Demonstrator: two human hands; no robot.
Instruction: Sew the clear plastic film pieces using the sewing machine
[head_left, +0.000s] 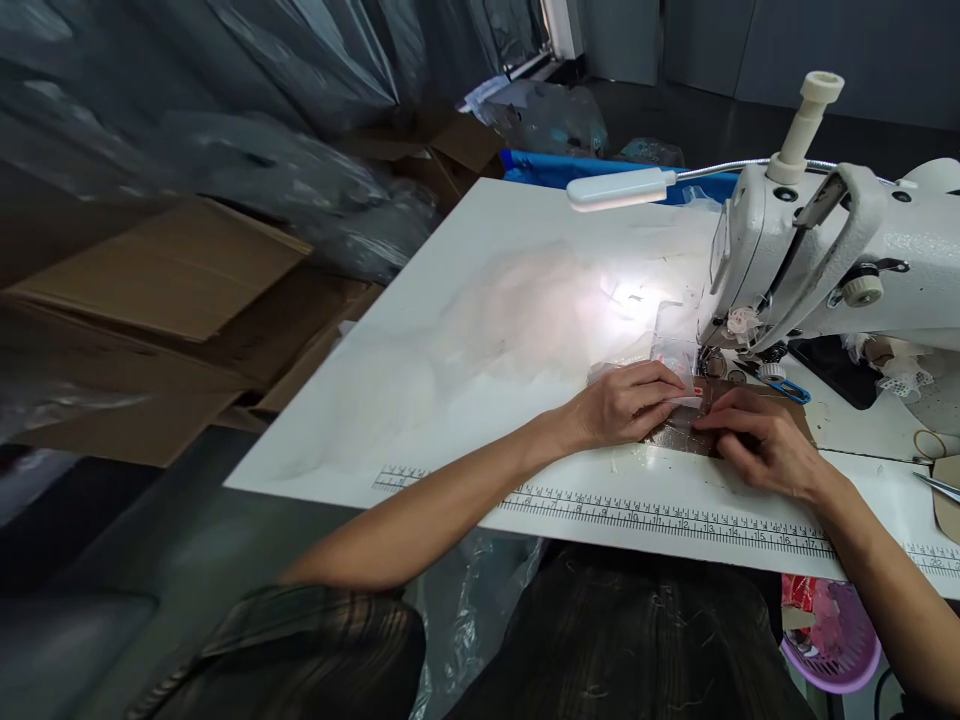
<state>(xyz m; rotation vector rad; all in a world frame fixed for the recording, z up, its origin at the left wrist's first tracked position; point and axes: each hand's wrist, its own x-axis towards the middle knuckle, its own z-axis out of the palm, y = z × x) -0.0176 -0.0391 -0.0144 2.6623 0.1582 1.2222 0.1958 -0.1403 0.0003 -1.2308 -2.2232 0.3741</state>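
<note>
A sheer white piece of fabric (pixel 677 352) with small reddish marks lies beside the needle area of a white sewing machine (pixel 757 260). My left hand (pixel 628 402) is closed on its near part, thumb and fingers pinched together. Just to the right, my right hand (pixel 765 440) has its curled fingers at the fabric's near right edge, over the brown machine plate (pixel 796 415). What exactly lies under the right fingertips is partly hidden. Both hands are close together, just in front of the presser foot (pixel 703 362).
Behind the right hand lie blue-handled thread snips (pixel 791 390) and a dark phone-like object (pixel 836 370). A lamp (pixel 621 190) lights the white table (pixel 420 400), whose front edge carries a printed ruler (pixel 637 515). Cardboard boxes (pixel 165 270) stand left; a purple basket (pixel 844 675) sits below.
</note>
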